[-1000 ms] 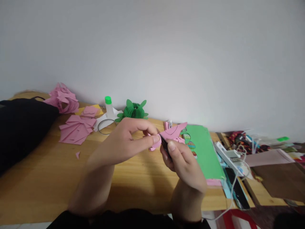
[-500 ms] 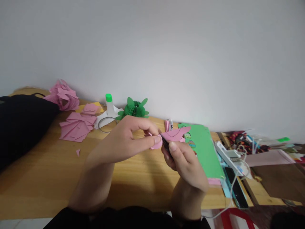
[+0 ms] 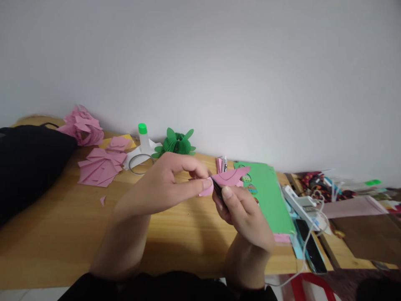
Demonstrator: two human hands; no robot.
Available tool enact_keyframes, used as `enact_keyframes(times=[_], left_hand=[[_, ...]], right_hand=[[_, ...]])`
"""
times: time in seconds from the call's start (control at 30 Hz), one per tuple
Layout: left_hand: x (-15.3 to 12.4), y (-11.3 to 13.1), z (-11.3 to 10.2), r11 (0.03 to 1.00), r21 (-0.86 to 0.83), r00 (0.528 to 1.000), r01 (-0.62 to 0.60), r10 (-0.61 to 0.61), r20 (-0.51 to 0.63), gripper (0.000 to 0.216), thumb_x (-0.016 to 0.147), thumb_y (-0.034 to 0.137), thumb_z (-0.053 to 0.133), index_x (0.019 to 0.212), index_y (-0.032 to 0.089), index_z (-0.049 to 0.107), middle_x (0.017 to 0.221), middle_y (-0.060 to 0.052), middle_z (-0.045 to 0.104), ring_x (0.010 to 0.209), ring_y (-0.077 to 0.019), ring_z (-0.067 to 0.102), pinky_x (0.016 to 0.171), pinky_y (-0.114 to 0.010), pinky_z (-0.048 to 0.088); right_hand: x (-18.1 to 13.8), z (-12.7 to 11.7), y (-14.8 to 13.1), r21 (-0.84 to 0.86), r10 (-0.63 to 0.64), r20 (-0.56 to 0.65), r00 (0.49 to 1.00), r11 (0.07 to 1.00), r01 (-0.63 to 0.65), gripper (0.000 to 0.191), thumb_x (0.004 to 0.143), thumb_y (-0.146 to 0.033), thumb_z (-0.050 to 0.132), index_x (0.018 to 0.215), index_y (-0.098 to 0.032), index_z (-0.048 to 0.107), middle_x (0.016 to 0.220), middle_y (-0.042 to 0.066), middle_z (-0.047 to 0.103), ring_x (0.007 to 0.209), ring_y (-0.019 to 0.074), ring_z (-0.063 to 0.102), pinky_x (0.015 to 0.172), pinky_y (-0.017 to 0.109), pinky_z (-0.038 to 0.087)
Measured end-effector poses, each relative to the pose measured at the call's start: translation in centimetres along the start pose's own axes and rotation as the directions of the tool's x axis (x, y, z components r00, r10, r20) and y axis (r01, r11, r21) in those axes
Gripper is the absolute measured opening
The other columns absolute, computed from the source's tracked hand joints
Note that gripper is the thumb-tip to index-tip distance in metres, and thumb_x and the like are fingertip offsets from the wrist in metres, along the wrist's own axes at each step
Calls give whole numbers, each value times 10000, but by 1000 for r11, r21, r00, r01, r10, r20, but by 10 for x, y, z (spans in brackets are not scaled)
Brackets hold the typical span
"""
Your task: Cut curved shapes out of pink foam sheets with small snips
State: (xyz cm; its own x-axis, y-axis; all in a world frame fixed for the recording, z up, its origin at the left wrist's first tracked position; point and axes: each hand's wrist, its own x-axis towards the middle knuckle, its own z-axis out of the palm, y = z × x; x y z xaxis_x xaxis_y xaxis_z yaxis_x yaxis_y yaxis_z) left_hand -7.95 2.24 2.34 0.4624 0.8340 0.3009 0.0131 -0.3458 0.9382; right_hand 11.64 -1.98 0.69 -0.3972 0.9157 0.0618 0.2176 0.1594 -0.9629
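Pinched between the thumb and fingers of my left hand [image 3: 175, 184] is a piece of pink paper [image 3: 232, 176] that spreads out to the right, with a curved line on it. My right hand [image 3: 242, 209] is closed around small dark scissors [image 3: 216, 188], their blades against the paper's lower edge. The handles are mostly hidden in my right palm. Both hands are held above the wooden table [image 3: 175, 234], close together.
To the left lie folded pink papers [image 3: 102, 167], a glue stick [image 3: 143, 138], a ring [image 3: 131, 163] and a black bag [image 3: 34, 163]. A green paper figure [image 3: 177, 144] stands by the wall. On the right are a green sheet [image 3: 271, 200], a power strip [image 3: 300, 207] and a phone [image 3: 310, 246].
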Motion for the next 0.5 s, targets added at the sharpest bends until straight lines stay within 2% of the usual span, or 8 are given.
enact_keyframes(times=[0.27, 0.5], left_hand=[[2, 1, 1, 1000, 7, 1000, -12, 12, -1, 222, 799, 142, 606, 586, 190, 646, 600, 18, 652, 610, -113, 573, 576, -213, 428], [2, -2, 2, 999, -13, 999, -36, 36, 5, 240, 816, 120, 592, 596, 196, 652, 621, 22, 683, 626, -107, 617, 582, -195, 450]], right_hand=[[-1, 0, 3, 3, 40, -30, 999, 999, -40, 481, 1021, -516, 385, 654, -210, 444, 545, -51, 357, 470, 103, 280, 444, 275, 225], [0, 0, 6, 3, 3, -38, 999, 1000, -2, 472, 1027, -501, 385, 653, -219, 435, 544, -51, 357, 463, 107, 277, 437, 278, 223]])
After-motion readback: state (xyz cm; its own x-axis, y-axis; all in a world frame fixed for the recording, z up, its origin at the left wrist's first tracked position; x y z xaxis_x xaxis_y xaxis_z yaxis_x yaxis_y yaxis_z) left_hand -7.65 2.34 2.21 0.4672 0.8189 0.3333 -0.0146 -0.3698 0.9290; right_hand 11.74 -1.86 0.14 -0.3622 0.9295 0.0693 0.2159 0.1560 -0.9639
